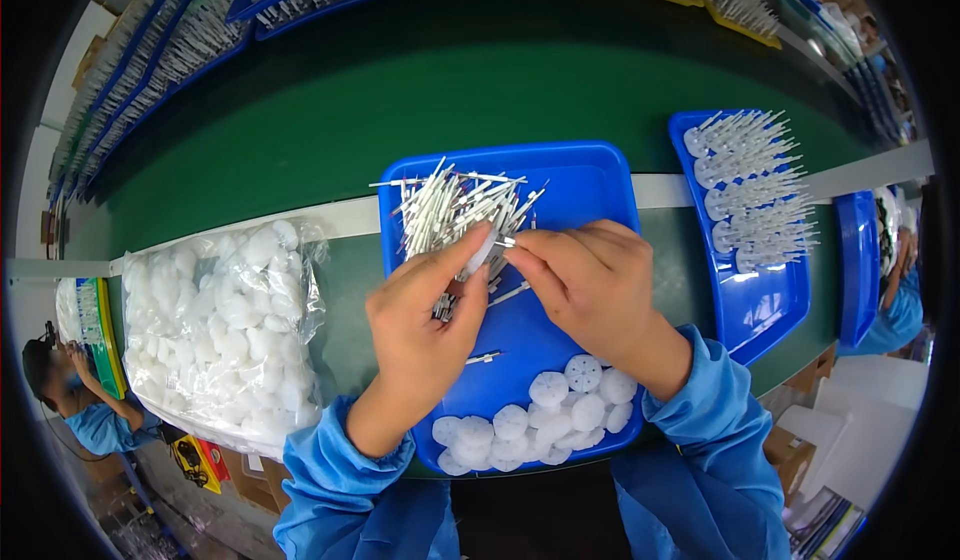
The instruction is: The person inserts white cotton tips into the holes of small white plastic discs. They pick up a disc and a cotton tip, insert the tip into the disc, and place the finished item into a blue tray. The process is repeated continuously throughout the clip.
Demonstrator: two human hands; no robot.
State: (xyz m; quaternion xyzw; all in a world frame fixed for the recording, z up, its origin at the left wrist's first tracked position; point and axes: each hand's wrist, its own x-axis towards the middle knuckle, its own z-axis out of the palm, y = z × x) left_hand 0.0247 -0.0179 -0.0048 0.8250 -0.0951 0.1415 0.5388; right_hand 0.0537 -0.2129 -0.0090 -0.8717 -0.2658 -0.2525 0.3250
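Observation:
Over a blue tray (590,175), my left hand (425,310) pinches a translucent white plastic disc (482,253), which is tilted nearly edge-on. My right hand (595,280) grips a thin white stick with a metallic-looking end (507,243) between thumb and forefinger, its tip at the disc. Whether the stick is seated in the disc, I cannot tell. Behind my hands lies a loose heap of similar white sticks (450,200). White discs with small holes (550,420) are piled at the tray's near edge. A single stick (483,357) rests on the tray floor between.
A clear bag of white discs (220,330) lies to the left. To the right, a blue tray (765,310) holds rows of discs with upright sticks. More filled trays (320,0) line the far edge of the green table (480,80). Another person (90,390) sits at far left.

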